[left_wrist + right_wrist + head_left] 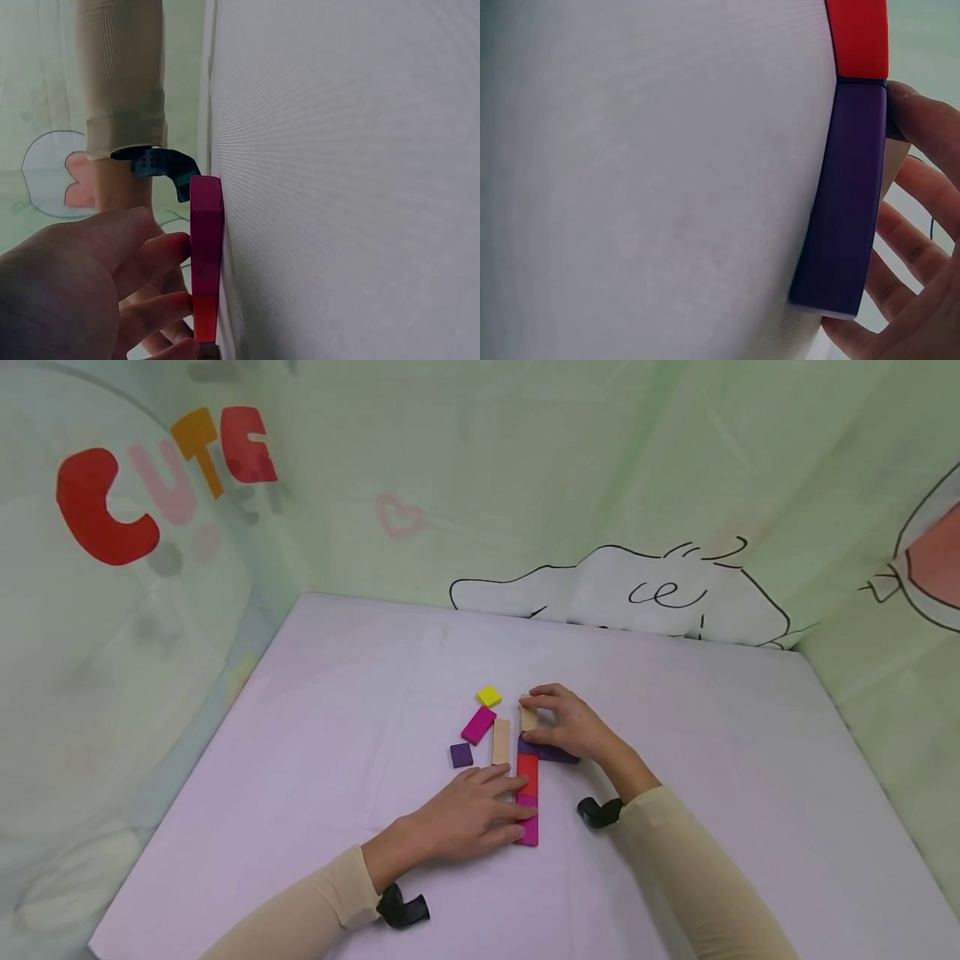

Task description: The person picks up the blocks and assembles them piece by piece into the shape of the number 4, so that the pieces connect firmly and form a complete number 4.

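Note:
Pinched between the thumb and fingers of my right hand [566, 724] is a plain wooden block [528, 718], at the far end of a row of blocks. Beside its near end a long purple block [551, 752] points out to the right; the right wrist view shows this purple block [844, 195] meeting a red block [861, 37]. Nearer in the row come the red block [528, 768] and a magenta block [529, 832]. My left hand [468, 814] lies along the row's left side, its extended fingers [154, 315] touching the red and magenta blocks.
Left of the row lie a second plain wooden block [501, 742], another magenta block [478, 725], a yellow block [489, 697] and a small purple block [461, 756]. All are on a pale-covered table [360, 693], with printed cloth walls [480, 460] behind and beside it.

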`<act>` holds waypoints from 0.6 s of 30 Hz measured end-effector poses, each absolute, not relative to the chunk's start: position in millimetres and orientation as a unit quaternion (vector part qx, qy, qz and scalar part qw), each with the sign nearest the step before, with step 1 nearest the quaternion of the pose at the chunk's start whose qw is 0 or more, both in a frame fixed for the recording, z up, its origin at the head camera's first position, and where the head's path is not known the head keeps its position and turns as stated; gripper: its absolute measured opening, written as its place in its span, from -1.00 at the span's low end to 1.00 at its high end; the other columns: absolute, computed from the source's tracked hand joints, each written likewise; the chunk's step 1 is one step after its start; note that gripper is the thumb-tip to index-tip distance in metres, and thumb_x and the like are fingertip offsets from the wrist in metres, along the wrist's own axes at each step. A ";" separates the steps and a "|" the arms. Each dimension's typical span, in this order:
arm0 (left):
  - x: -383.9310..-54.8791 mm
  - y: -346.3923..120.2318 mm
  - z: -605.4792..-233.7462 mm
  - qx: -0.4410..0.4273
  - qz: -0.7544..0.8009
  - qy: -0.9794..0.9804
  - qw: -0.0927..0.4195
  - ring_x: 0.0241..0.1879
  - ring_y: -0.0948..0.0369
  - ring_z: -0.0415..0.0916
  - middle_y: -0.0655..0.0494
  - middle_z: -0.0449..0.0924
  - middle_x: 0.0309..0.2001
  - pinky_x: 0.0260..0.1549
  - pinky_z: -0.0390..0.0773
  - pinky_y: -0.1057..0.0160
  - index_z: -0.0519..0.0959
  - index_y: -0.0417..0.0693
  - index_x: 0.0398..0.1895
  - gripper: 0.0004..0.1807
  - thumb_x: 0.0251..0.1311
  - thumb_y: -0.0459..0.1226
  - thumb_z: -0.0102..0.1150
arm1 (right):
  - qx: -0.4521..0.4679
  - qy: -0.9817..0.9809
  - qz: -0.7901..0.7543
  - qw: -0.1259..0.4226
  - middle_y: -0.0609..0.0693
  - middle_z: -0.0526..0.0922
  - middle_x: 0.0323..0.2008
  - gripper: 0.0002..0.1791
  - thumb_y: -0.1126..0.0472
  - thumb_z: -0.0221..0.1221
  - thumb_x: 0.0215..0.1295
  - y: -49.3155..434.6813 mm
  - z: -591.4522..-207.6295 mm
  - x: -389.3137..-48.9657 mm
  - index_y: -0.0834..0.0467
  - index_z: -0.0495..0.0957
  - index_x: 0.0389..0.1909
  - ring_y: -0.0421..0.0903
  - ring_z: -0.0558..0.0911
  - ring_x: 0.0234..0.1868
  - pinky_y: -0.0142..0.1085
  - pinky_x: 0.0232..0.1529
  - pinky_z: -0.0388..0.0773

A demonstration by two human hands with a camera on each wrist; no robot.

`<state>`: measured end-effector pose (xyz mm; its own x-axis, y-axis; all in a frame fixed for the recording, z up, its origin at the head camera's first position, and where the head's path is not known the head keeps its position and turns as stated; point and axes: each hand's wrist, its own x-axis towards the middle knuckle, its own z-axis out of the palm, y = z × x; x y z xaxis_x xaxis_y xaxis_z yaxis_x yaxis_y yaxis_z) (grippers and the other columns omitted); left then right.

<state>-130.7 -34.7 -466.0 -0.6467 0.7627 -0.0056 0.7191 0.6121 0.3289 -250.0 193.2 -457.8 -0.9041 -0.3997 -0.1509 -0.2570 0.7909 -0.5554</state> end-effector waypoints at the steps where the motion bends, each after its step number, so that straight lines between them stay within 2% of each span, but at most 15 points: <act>1: -130.5 -34.9 -465.6 0.414 0.151 0.895 0.073 0.59 -0.01 0.14 0.17 0.36 0.53 0.48 0.28 -0.14 0.60 0.38 0.34 -0.60 0.52 0.03 0.02 | -0.176 0.937 -0.271 0.130 0.19 0.36 0.47 -0.33 0.05 0.39 0.29 193.2 -457.9 -249.8 0.05 0.51 0.42 0.28 0.30 0.50 0.29 0.43 0.31; 18: -130.6 -35.7 -463.0 0.419 0.151 0.893 0.068 0.57 -0.02 0.18 0.16 0.38 0.52 0.45 0.32 -0.14 0.61 0.36 0.32 -0.61 0.53 0.02 0.03 | -0.185 0.939 -0.266 0.117 0.21 0.38 0.46 -0.36 0.06 0.37 0.30 193.1 -457.3 -246.1 0.10 0.53 0.39 0.30 0.30 0.50 0.30 0.43 0.30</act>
